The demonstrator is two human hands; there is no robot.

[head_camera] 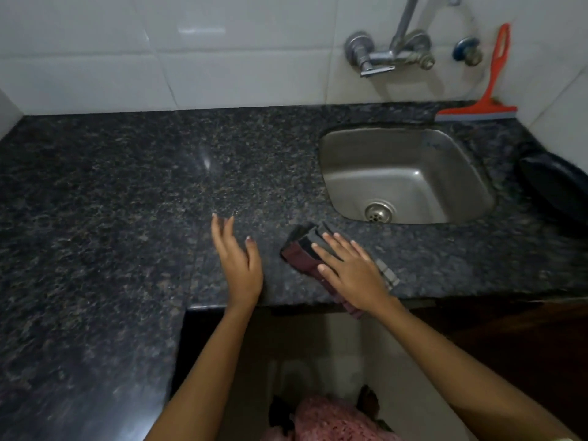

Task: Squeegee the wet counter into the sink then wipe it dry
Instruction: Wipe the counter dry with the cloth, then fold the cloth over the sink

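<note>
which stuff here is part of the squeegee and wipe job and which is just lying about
For the job:
squeegee, propped against the wall
cloth, under the right hand
counter
sink

Lying about:
tap
dark object right of the sink
left hand, open, holding nothing

Both forearms are seen bare, with no sleeves reaching the wrists. Short, pale nails are shown on the left hand [237,265] and the right hand [350,275]. A pink patterned garment [334,421] is worn below.
</note>
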